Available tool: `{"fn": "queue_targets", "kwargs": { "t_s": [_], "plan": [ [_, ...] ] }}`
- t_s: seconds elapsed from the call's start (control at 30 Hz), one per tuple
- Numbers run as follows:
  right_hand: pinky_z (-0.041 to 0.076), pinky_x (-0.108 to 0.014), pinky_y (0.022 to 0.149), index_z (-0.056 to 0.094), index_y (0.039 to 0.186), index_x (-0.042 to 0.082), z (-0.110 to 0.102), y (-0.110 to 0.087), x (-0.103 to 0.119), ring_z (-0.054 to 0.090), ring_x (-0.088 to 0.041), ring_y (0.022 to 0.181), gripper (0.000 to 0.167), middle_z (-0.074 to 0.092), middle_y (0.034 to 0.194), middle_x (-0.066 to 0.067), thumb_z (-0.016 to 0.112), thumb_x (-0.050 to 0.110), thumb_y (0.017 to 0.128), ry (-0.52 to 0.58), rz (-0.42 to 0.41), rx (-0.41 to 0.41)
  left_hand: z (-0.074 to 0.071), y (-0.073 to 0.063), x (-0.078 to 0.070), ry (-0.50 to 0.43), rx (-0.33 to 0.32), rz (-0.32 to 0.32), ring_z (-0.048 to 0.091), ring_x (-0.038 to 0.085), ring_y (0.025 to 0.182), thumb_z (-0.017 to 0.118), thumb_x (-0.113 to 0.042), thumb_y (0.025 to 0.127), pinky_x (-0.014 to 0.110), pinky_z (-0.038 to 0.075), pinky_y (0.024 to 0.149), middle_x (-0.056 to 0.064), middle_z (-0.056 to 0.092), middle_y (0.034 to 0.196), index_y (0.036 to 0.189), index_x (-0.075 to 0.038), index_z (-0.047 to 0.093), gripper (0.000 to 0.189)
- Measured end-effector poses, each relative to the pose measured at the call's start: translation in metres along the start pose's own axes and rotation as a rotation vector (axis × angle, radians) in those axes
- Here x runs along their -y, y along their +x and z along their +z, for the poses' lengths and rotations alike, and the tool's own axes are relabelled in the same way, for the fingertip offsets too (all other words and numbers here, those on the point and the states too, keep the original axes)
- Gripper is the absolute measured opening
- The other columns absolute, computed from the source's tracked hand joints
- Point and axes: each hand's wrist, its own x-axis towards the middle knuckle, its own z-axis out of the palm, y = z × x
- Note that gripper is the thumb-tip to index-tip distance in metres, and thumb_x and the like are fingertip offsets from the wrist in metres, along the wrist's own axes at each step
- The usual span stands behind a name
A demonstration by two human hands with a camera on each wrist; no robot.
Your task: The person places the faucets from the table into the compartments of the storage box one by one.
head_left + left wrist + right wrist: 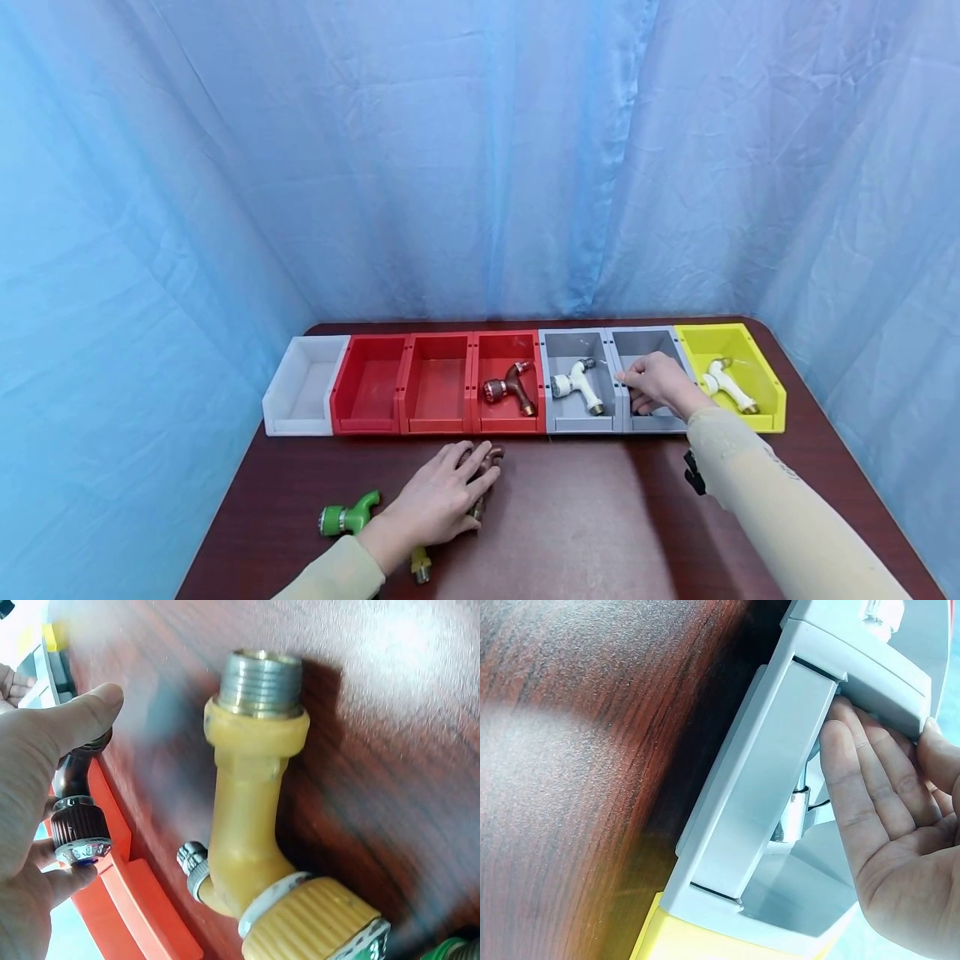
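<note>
My left hand [442, 496] lies over a brown faucet [491, 458] on the table; its fingers and thumb reach around it. In the left wrist view the faucet's ribbed dark knob [81, 829] shows beside the fingers. A yellow faucet [247, 802] lies under the left wrist, with a green faucet [352, 515] to its left. My right hand [660, 382] reaches into the right grey bin [652, 340]. Its fingers extend along the bin's inner wall and its thumb touches the rim. A silver cylindrical piece [792, 816] shows inside that bin, the rest hidden.
Along the back of the table [555, 517] runs a row of bins. A brown faucet [513, 387] lies in the right red bin, white faucets [579, 385] in the left grey and yellow [772, 392] bins. The white bin [273, 408] stands far left. Blue curtains surround the table.
</note>
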Motion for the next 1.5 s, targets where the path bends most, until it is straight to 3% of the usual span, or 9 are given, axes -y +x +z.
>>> {"fn": "queue_targets", "kwargs": {
  "t_s": [0.1,0.33,0.73,1.13,1.5],
  "plan": [
    [0.063,-0.039,0.066,0.067,0.094,-0.004,-0.001,0.002,-0.001,0.070,-0.022,0.069,0.028,0.069,0.080,-0.013,0.060,0.021,0.105,-0.002,-0.004,0.004,-0.002,0.000,0.004,-0.008,0.013,-0.018,0.046,0.035,0.137,0.081,-0.057,0.082,0.047,0.043,0.114,0.015,0.042,0.159,0.149,-0.019,0.055,0.081],
    [0.063,-0.038,0.067,0.067,0.095,-0.003,-0.002,0.004,-0.002,0.070,-0.025,0.072,0.028,0.069,0.080,-0.013,0.060,0.023,0.105,-0.005,0.006,0.007,-0.005,0.000,0.017,0.001,-0.036,-0.038,0.046,0.035,0.136,0.084,-0.054,0.079,0.047,0.042,0.115,0.015,0.044,0.158,0.148,-0.018,0.055,0.083],
    [0.063,-0.038,0.067,0.067,0.093,-0.003,-0.001,0.001,-0.001,0.069,-0.023,0.070,0.029,0.069,0.083,-0.016,0.059,0.022,0.105,-0.012,0.012,0.001,-0.009,0.003,0.040,0.043,-0.058,-0.099,0.046,0.034,0.135,0.084,-0.054,0.080,0.047,0.045,0.113,0.014,0.043,0.159,0.151,-0.019,0.053,0.085],
    [0.063,-0.039,0.068,0.067,0.094,-0.003,-0.001,0.002,0.000,0.069,-0.022,0.069,0.029,0.069,0.082,-0.015,0.060,0.022,0.105,-0.014,0.016,0.000,-0.016,0.007,0.063,0.061,-0.165,-0.131,0.048,0.036,0.132,0.090,-0.047,0.075,0.047,0.048,0.109,0.017,0.047,0.155,0.144,-0.016,0.060,0.081],
    [0.063,-0.039,0.067,0.068,0.093,-0.003,0.000,0.001,0.000,0.068,-0.021,0.068,0.029,0.068,0.080,-0.014,0.060,0.022,0.105,-0.014,0.008,-0.007,-0.018,0.011,0.078,0.066,-0.118,-0.214,0.046,0.036,0.136,0.088,-0.049,0.075,0.048,0.054,0.102,0.016,0.045,0.156,0.149,-0.017,0.054,0.087]
  ]
}}
